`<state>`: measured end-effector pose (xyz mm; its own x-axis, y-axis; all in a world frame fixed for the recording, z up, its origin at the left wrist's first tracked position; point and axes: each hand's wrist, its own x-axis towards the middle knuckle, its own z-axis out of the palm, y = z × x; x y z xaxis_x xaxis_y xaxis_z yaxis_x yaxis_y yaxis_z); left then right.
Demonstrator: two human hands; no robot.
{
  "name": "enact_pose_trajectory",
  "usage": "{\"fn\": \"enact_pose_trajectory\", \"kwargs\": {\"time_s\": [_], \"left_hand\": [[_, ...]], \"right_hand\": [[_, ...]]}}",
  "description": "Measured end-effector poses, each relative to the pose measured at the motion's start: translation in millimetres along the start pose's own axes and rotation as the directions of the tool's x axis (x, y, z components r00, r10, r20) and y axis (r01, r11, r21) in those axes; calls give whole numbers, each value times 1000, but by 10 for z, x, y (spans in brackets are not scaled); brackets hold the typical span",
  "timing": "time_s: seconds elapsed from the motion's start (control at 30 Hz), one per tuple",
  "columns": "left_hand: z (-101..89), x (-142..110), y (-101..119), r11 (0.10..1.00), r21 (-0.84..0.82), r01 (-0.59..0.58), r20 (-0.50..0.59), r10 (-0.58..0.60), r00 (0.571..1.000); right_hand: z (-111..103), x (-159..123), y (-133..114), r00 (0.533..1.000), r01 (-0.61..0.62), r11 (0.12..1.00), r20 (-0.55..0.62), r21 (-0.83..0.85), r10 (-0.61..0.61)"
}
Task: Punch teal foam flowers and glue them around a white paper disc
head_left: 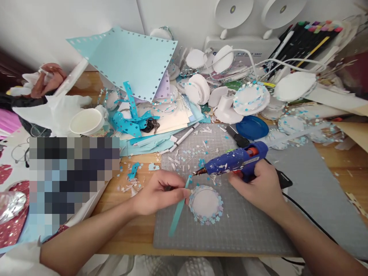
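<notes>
My right hand (258, 188) is wrapped round the handle of a blue hot glue gun (230, 163), its nozzle pointing left. Pinched between the thumb and fingers of my left hand (163, 193) is a narrow teal paper strip (178, 218), its lower end hanging towards the cutting mat. The nozzle tip is close to the strip's upper end; I cannot tell whether they touch. Just right of my left fingertips, a white paper disc (206, 204) edged with small blue and lilac flowers lies on the grey cutting mat (241, 234).
Behind the mat are several flower-edged discs (251, 97), a blue lid (252, 127) and loose paper scraps. A teal punched sheet (135, 61) stands at the back left, near a paper cup (87, 122). The gun's black cord (310, 218) runs right.
</notes>
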<state>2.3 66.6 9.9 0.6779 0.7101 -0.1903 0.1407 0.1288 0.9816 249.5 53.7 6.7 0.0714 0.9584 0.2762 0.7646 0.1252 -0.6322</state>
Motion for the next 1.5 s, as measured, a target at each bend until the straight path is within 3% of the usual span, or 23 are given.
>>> {"fn": "enact_pose_trajectory", "kwargs": {"time_s": [0.47,1.5], "left_hand": [[-11,-10,-26,1000,19,-4,16,4,1000],[-8,-5,-30,998,35,-54,23,53,998]], "right_hand": [[13,-16,14,1000,-21,998,-12,-51,20],[12,-19,39,996,90,992,-5,-85,-91]]}}
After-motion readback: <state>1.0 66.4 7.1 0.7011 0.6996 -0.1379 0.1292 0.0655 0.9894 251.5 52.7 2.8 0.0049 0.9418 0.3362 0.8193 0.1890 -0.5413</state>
